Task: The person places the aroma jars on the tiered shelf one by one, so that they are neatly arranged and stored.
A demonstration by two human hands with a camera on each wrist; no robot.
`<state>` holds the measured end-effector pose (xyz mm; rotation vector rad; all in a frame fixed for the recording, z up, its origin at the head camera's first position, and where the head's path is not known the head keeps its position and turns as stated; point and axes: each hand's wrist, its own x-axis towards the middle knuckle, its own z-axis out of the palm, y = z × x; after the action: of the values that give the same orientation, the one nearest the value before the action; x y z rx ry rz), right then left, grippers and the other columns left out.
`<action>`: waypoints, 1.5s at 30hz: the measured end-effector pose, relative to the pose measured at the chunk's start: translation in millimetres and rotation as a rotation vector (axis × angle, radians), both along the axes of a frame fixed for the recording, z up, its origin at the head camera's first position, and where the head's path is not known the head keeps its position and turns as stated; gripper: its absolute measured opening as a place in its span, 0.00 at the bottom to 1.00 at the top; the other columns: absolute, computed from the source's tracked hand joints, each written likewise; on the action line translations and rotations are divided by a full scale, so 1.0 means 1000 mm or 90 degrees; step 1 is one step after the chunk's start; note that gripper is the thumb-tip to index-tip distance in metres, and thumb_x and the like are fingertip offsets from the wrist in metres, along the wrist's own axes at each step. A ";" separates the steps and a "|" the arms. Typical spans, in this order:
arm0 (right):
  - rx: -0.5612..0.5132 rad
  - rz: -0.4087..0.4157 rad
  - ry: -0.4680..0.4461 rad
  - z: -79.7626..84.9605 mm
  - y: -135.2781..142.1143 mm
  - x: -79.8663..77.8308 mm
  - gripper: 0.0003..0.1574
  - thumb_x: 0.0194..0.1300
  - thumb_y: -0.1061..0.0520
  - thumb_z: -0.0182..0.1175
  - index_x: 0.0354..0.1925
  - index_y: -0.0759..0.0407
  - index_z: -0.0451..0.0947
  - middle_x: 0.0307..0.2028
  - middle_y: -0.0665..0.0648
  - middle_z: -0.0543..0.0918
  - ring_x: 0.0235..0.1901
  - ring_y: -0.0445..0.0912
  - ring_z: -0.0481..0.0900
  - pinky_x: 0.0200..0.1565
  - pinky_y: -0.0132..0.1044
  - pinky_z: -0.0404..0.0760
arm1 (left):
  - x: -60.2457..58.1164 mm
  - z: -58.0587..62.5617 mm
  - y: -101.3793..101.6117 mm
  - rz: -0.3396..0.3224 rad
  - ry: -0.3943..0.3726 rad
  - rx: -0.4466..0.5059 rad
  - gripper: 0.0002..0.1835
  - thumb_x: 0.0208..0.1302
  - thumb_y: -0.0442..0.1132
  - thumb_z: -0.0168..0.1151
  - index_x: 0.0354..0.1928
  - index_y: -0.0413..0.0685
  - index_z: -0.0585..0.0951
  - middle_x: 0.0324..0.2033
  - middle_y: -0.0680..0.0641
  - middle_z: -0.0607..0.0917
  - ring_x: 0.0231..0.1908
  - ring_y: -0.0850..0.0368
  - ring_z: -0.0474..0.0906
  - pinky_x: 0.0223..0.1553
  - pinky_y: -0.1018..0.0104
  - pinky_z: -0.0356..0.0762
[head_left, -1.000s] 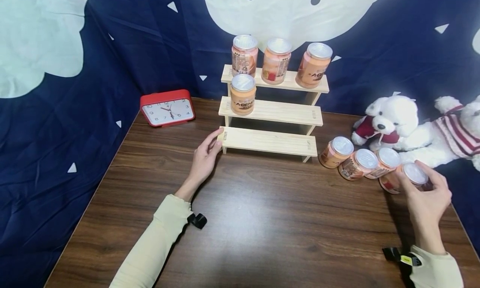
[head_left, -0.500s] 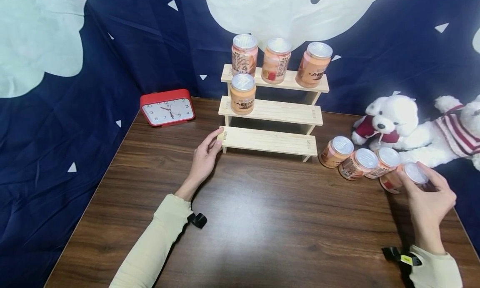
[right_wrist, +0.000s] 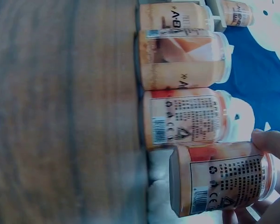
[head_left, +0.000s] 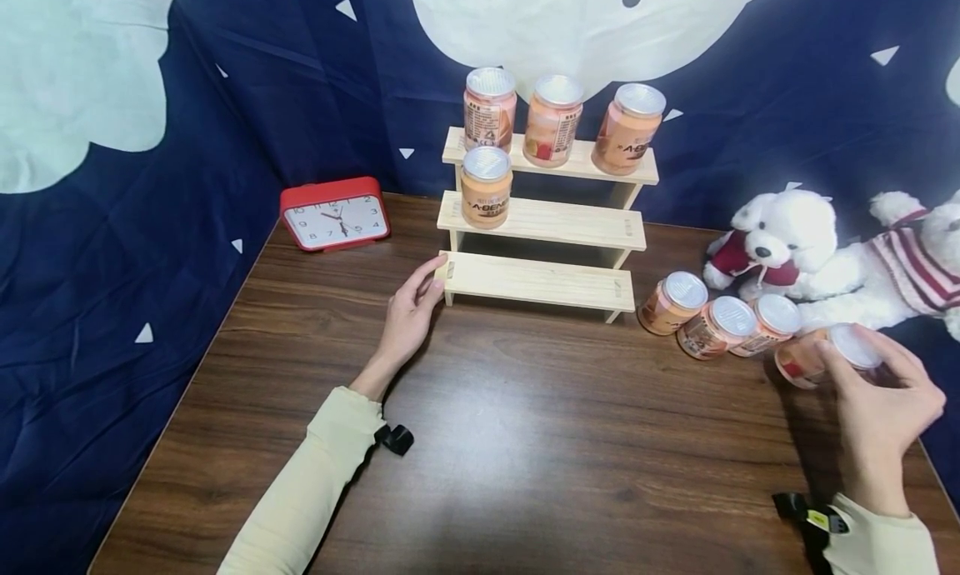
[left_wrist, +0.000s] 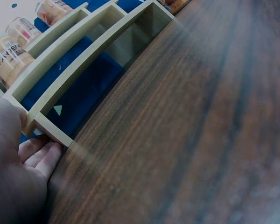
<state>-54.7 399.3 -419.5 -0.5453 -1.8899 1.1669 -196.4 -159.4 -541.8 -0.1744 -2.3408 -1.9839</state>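
Note:
A three-step wooden display rack (head_left: 540, 282) stands on the table. My left hand (head_left: 408, 312) grips the left end of its lowest step, thumb at the front edge in the left wrist view and fingers curled beside the end leg (left_wrist: 56, 130). At the right, my right hand (head_left: 885, 400) holds a peach-coloured jar (right_wrist: 221, 179) with a silver lid, pinched near the lid. In the right wrist view its base is lifted off the tabletop. Several similar jars (head_left: 717, 328) stand in a row to the left of it.
Three jars (head_left: 555, 123) stand on the top step and one jar (head_left: 486, 189) on the middle step's left end. A red clock (head_left: 335, 215) sits at the left. White plush toys (head_left: 787, 237) lie behind the jar row, before a blue curtain (head_left: 315, 83).
My right hand has moved to the right with the jar, opening a gap between it and the row of jars. The left hand and the rack have stayed put.

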 end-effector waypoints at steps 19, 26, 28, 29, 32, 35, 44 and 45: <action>0.010 0.056 0.071 0.032 -0.009 0.016 0.24 0.56 0.78 0.75 0.53 0.78 0.88 0.54 0.51 0.92 0.60 0.45 0.84 0.58 0.27 0.79 | 0.004 0.005 0.001 -0.007 0.020 0.018 0.23 0.86 0.47 0.61 0.77 0.70 0.80 0.69 0.51 0.86 0.69 0.57 0.83 0.71 0.65 0.78; 0.030 0.081 0.072 0.043 -0.025 0.019 0.26 0.57 0.76 0.77 0.55 0.77 0.88 0.55 0.49 0.91 0.56 0.41 0.86 0.55 0.25 0.78 | 0.002 0.001 0.000 -0.011 0.021 0.017 0.23 0.86 0.48 0.62 0.77 0.72 0.80 0.70 0.51 0.86 0.69 0.57 0.82 0.71 0.64 0.78; 0.013 0.115 0.108 0.048 -0.030 0.019 0.25 0.56 0.78 0.76 0.54 0.80 0.87 0.54 0.51 0.92 0.56 0.41 0.86 0.55 0.25 0.78 | 0.002 0.002 0.000 -0.008 0.015 0.016 0.23 0.86 0.49 0.62 0.76 0.73 0.80 0.69 0.52 0.86 0.69 0.58 0.83 0.71 0.65 0.78; 0.006 0.131 0.125 0.050 -0.033 0.019 0.25 0.56 0.78 0.76 0.53 0.81 0.87 0.54 0.51 0.92 0.56 0.42 0.86 0.55 0.25 0.79 | 0.003 0.003 0.000 -0.006 0.018 0.010 0.23 0.86 0.48 0.62 0.76 0.73 0.80 0.69 0.52 0.86 0.68 0.58 0.83 0.70 0.65 0.78; -0.019 0.170 0.166 0.057 -0.042 0.018 0.24 0.55 0.80 0.75 0.52 0.84 0.86 0.52 0.54 0.92 0.55 0.44 0.87 0.55 0.25 0.79 | 0.004 0.006 0.001 0.001 0.027 -0.009 0.22 0.86 0.47 0.62 0.76 0.73 0.80 0.68 0.53 0.87 0.67 0.58 0.84 0.69 0.65 0.80; -0.020 0.188 0.181 0.064 -0.051 0.017 0.22 0.55 0.81 0.74 0.50 0.84 0.86 0.51 0.54 0.93 0.54 0.44 0.87 0.53 0.25 0.79 | 0.006 0.009 0.002 0.007 0.038 -0.026 0.22 0.86 0.46 0.62 0.76 0.72 0.81 0.67 0.54 0.88 0.66 0.58 0.84 0.68 0.63 0.81; -0.106 0.293 0.263 0.081 -0.074 0.011 0.23 0.51 0.85 0.73 0.48 0.91 0.82 0.49 0.64 0.92 0.52 0.50 0.88 0.51 0.27 0.83 | 0.005 0.008 0.003 0.009 0.036 -0.017 0.22 0.86 0.44 0.62 0.75 0.73 0.81 0.66 0.56 0.88 0.66 0.59 0.85 0.67 0.64 0.81; -0.107 0.300 0.267 0.082 -0.077 0.010 0.23 0.50 0.86 0.73 0.47 0.91 0.82 0.49 0.64 0.92 0.51 0.50 0.88 0.51 0.27 0.84 | 0.005 0.008 0.003 0.008 0.037 -0.017 0.22 0.86 0.44 0.62 0.75 0.73 0.81 0.66 0.56 0.88 0.66 0.59 0.85 0.67 0.65 0.81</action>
<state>-44.9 322.5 -337.6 0.0747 -1.6006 1.6090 -191.2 -156.3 -533.5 -0.2142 -2.3285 -1.9153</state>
